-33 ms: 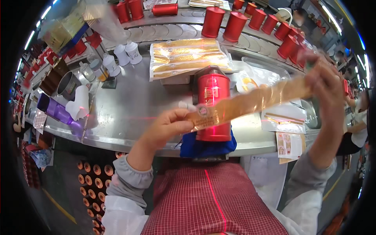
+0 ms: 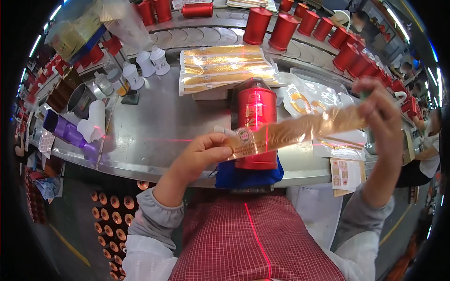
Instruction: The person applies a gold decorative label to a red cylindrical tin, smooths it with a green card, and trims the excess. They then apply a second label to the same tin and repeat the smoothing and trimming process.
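A long gold label strip (image 2: 300, 133) stretches between my hands, across the front of a red metal canister (image 2: 257, 105). My left hand (image 2: 204, 152) pinches its left end, thumb on top, next to a round emblem. My right hand (image 2: 382, 114), slightly blurred, holds the other end higher up. The canister lies on a dark holder with a blue cloth (image 2: 248, 175) under its near end, and a red laser line runs along it. Part of the canister is hidden behind the strip. Beyond it lie sheets of gold labels (image 2: 227, 69).
Red canisters (image 2: 283, 32) stand along the conveyor (image 2: 211, 32) at the back. On the left are white bottles (image 2: 159, 62), a grey pot (image 2: 80, 100), a paper roll (image 2: 96, 117) and a purple heat gun (image 2: 65, 129). Clear plastic sheets (image 2: 311, 96) lie at right.
My right hand has shifted slightly left, and the strip now bows a little with more of the canister's gold print showing above it. Canisters on the conveyor have moved slightly right.
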Available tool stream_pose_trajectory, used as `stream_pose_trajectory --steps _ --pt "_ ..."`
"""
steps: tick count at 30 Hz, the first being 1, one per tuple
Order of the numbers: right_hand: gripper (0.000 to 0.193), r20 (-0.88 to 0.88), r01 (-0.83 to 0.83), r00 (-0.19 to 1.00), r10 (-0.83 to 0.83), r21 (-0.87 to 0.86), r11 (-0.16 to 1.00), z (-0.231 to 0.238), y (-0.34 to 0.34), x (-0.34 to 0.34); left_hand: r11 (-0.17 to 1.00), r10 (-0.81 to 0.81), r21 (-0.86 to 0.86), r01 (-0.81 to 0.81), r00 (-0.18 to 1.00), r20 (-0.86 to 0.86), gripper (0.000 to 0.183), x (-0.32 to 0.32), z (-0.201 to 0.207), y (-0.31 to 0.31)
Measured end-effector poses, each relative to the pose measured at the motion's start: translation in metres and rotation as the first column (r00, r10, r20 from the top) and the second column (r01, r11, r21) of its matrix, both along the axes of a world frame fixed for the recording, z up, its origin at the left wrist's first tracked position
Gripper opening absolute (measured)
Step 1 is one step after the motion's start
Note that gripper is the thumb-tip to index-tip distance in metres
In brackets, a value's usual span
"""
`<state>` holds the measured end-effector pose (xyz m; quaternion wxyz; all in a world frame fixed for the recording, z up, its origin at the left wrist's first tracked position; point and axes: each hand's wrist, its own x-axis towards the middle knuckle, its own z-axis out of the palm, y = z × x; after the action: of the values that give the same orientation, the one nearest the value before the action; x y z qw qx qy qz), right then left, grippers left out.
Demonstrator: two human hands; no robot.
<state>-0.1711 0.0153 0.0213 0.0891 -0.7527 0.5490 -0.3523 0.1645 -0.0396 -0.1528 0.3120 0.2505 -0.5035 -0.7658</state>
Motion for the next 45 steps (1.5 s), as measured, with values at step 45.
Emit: stream_pose_trajectory --steps 45 --pt "0.023 0.246 0.286 0.898 -0.365 0.304 0.909 -0.194 0.046 -0.047 0.907 0.248 -0.368 -0.205 0.966 0.072 0.089 -0.059 -0.033 0.014"
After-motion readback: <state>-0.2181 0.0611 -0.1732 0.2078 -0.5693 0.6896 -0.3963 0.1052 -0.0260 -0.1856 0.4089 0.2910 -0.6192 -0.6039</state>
